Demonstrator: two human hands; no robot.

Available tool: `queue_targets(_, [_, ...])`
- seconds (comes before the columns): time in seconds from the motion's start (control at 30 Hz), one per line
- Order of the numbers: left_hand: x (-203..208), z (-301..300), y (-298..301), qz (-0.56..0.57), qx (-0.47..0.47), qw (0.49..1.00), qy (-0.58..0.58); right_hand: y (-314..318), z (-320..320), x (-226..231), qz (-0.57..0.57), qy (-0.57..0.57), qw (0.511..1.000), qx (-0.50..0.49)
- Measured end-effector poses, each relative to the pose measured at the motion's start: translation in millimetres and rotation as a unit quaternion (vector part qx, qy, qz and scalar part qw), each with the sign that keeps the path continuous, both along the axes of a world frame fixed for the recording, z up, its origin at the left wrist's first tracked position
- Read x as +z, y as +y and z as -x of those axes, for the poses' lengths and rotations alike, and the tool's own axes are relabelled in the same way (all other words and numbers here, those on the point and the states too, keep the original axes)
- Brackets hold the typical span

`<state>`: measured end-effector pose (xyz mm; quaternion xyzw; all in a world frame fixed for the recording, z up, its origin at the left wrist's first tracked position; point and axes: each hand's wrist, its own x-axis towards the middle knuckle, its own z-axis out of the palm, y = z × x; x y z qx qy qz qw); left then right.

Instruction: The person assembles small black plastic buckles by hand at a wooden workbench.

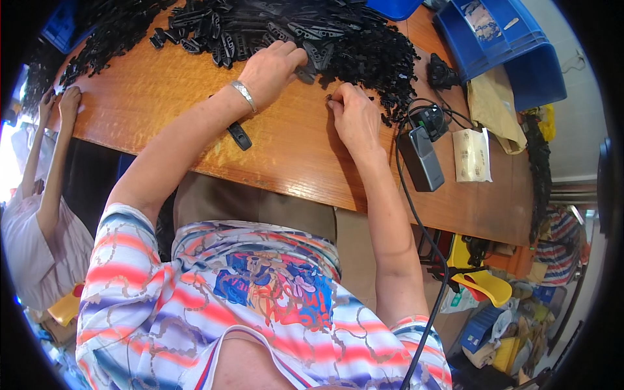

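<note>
Upper centre: left hand (273,68) reaches black parts (312,32), fingers (298,56) curled, hold hidden; right hand (357,120) nearly pinched, hold unclear.

The table (156,91) is presenting a brown wood-grain top. Large black parts (260,29) are lying heaped along the far side; small black parts (383,62) are adjoining them on the right. One strip (240,136) is lying apart, close to the near edge. At right, a grey block (421,159) is lying beside a white packet (472,155). Brown paper (495,107) is lying beyond the packet.
</note>
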<state>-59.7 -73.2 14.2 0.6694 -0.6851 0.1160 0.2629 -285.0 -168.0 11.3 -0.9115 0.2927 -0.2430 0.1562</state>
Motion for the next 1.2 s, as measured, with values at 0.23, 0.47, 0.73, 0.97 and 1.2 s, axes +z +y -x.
queue_targets(0.23, [-7, 5, 0, 0.004, -0.039, 0.999, 0.035, 19, 2, -3, -0.052, -0.088, 0.994, 0.042])
queue_targets(0.47, [6, 19, 1, -0.027, -0.022, 0.999, -0.019, 31, 10, 1, -0.088, -0.095, 0.991, 0.022])
queue_targets(0.73, [9, 23, 28, -0.115, -0.071, 0.707, 0.694, 50, 5, 13, -0.091, -0.263, 0.959, 0.042])
queue_targets(0.97, [26, 31, 53, -0.151, -0.142, 0.582, 0.787, 61, -1, 35, -0.04, -0.329, 0.941, 0.07])
queue_targets(1.2, [22, 29, 58, -0.139, -0.174, 0.564, 0.795, 65, -4, 38, -0.03, -0.319, 0.944, 0.078])
